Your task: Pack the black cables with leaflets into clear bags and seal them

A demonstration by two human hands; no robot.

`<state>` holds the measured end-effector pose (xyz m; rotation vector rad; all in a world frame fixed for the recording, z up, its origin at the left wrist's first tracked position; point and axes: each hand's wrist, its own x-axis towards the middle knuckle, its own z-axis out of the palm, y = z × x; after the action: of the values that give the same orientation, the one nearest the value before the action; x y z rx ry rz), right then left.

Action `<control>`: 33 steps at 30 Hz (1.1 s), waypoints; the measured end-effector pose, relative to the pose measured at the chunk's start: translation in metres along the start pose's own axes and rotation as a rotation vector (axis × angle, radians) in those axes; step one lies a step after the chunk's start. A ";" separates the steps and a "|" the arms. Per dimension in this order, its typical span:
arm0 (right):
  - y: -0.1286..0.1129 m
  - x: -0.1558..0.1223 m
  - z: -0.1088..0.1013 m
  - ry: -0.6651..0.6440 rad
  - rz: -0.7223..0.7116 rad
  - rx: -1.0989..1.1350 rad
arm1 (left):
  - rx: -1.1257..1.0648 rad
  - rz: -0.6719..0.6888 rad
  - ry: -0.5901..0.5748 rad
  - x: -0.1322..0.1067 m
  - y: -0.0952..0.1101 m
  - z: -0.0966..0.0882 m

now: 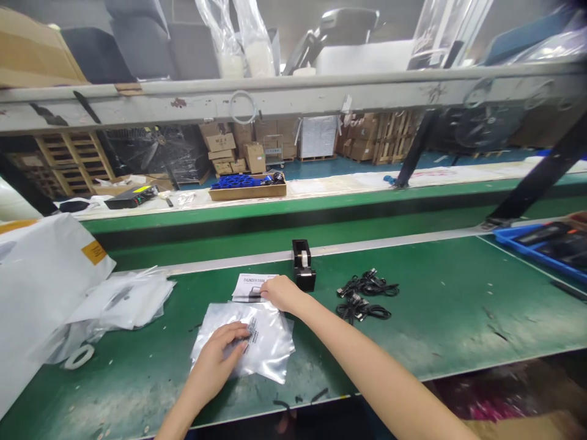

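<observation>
Clear plastic bags (270, 348) with printed black text lie in a flat pile at the front of the green bench. My left hand (222, 351) rests on the pile, its fingers slightly bent and the thumb apart. Just behind the bags lies a small stack of white printed booklets (245, 284), the top one reading "THUNDER TRAIL" in part. My right hand (284, 294) has its fingers closed at the booklet's right edge and hides part of the cover. A black tape dispenser (303, 269) stands behind that hand. Bundled black cables (362, 305) lie to its right.
White packets (132, 299) and a large white bag (50, 287) occupy the left, with a tape roll (79, 357) nearby. A blue tray (541, 241) of dark items sits at far right. On the rear ledge stands a carton (247, 192) with blue parts.
</observation>
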<state>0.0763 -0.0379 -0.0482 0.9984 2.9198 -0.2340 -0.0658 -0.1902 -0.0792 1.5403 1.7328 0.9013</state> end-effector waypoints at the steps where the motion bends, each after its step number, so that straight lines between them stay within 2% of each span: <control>1: 0.002 0.000 0.001 0.024 0.004 0.004 | -0.038 -0.018 0.009 0.002 0.001 0.000; 3: 0.004 -0.001 0.003 0.085 0.019 0.011 | -0.130 -0.082 0.045 0.008 0.004 -0.001; 7: 0.003 -0.008 0.010 0.250 -0.010 0.045 | -0.409 -0.305 0.132 0.028 0.012 -0.011; 9: 0.000 -0.014 0.015 0.313 -0.089 0.082 | -0.562 -0.380 0.110 0.039 0.015 -0.018; 12: -0.008 -0.026 0.022 0.381 -0.166 0.143 | -0.701 -0.417 0.079 0.050 0.016 -0.025; 13: -0.011 -0.030 0.024 0.420 -0.138 0.170 | -0.723 -0.423 0.093 0.051 0.015 -0.026; 15: -0.016 -0.038 0.026 0.529 0.013 0.328 | -0.750 -0.432 0.132 0.051 0.013 -0.025; 17: -0.018 -0.042 0.026 0.585 0.218 0.692 | -0.769 -0.433 0.156 0.048 0.012 -0.024; 19: -0.018 -0.043 0.026 0.539 0.356 1.071 | -0.784 -0.429 0.168 0.045 0.012 -0.022; 21: -0.017 -0.043 0.027 0.454 0.397 1.275 | -0.797 -0.421 0.177 0.042 0.014 -0.022; 27: -0.018 -0.051 0.026 0.270 0.387 1.620 | -0.904 -0.379 0.082 0.031 0.026 -0.023; 33: -0.021 -0.066 0.023 0.142 0.444 1.876 | -1.146 -0.462 0.054 0.022 0.015 -0.012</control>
<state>0.1155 -0.0975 -0.0620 1.4954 1.6179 -3.0021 -0.0694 -0.1683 -0.0605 0.3513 1.1166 1.3236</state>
